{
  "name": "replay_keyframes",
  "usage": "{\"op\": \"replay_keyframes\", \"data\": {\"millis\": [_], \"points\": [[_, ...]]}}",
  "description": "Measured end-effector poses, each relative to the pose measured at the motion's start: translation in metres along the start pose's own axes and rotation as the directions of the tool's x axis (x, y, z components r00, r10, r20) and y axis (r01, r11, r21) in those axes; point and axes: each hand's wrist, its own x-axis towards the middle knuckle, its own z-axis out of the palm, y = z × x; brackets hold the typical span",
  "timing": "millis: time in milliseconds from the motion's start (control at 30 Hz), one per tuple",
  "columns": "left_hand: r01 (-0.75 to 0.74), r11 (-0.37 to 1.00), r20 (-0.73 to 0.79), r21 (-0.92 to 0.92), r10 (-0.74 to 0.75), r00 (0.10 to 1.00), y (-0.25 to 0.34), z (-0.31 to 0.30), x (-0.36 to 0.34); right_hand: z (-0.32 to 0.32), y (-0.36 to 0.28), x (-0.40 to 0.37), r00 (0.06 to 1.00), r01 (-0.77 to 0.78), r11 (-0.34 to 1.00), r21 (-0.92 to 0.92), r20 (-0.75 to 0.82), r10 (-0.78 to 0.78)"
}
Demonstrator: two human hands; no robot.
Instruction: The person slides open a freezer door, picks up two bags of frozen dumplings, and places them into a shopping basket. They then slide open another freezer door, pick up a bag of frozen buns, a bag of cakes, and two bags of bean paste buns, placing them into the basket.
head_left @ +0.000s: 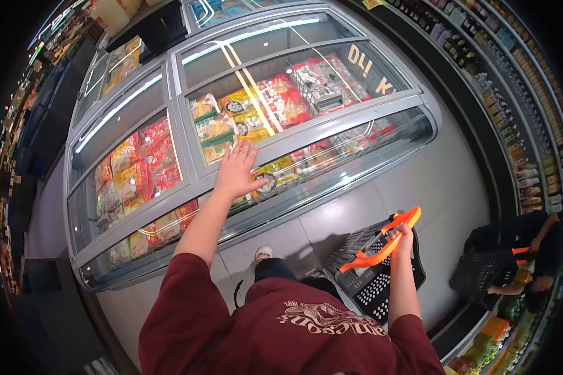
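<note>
My left hand (236, 169) reaches out with its fingers spread over the front frame of a glass-topped freezer (200, 181). Nothing is held in it. Under the glass, just beyond the fingertips, lie yellow and green food packets (216, 128), with red packets (284, 97) farther right. My right hand (401, 239) is wrapped round the orange handle (381, 251) of a black shopping basket (372, 281), which hangs at my right side.
Another person (541, 250) stands at the right with a dark basket (481, 272). Shelves of bottles (503, 119) curve along the right side. A second freezer section (128, 162) is on the left. A grey tiled floor (338, 215) lies between.
</note>
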Motion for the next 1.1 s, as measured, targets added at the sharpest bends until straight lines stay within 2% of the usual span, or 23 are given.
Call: {"op": "replay_keyframes", "data": {"millis": [100, 133, 267, 400, 500, 667, 800, 933, 967, 1067, 1100], "points": [[0.001, 0.999, -0.043, 0.043, 0.001, 0.999, 0.003, 0.003, -0.002, -0.011, -0.017, 0.02, 0.987, 0.098, 0.991, 0.092, -0.138, -0.084], [0.011, 0.999, -0.051, 0.05, -0.009, 0.999, 0.006, 0.001, 0.0, -0.021, -0.028, 0.036, 0.985, 0.118, 0.984, 0.135, -0.141, -0.099], [0.038, 0.998, -0.053, 0.052, -0.035, 0.998, 0.011, -0.001, 0.002, -0.043, -0.071, 0.066, 0.973, 0.081, 0.993, 0.085, -0.222, -0.06], [0.037, 0.999, -0.014, 0.032, -0.037, 0.999, 0.01, -0.009, 0.005, -0.046, -0.092, 0.097, 0.968, 0.1, 0.993, 0.056, -0.237, -0.084], [0.05, 0.999, 0.035, -0.009, -0.05, 0.998, 0.011, -0.013, 0.007, -0.059, -0.115, 0.133, 0.969, 0.137, 0.983, 0.119, -0.224, -0.107], [0.064, 0.995, 0.053, -0.076, -0.061, 0.997, 0.008, -0.018, 0.014, -0.024, -0.143, 0.178, 0.947, 0.176, 0.976, 0.132, -0.293, -0.131], [0.125, 0.99, 0.117, -0.07, -0.116, 0.986, 0.01, -0.019, 0.016, 0.004, -0.148, 0.218, 0.957, 0.203, 0.97, 0.135, -0.237, -0.168], [0.143, 0.986, 0.09, -0.084, -0.135, 0.987, 0.012, -0.02, 0.019, 0.021, -0.152, 0.261, 0.951, 0.234, 0.963, 0.136, -0.236, -0.198], [0.171, 0.981, 0.065, -0.094, -0.165, 0.984, 0.014, -0.02, 0.02, 0.024, -0.15, 0.267, 0.94, 0.27, 0.96, 0.079, -0.239, -0.245], [0.275, 0.949, -0.019, -0.152, -0.281, 0.959, 0.027, -0.018, 0.031, 0.056, -0.163, 0.251, 0.953, 0.129, 0.983, -0.131, -0.257, -0.159], [0.316, 0.929, -0.054, -0.195, -0.332, 0.942, 0.034, -0.013, 0.04, 0.041, -0.166, 0.265, 0.99, 0.039, 0.981, -0.188, -0.129, -0.063]]}}
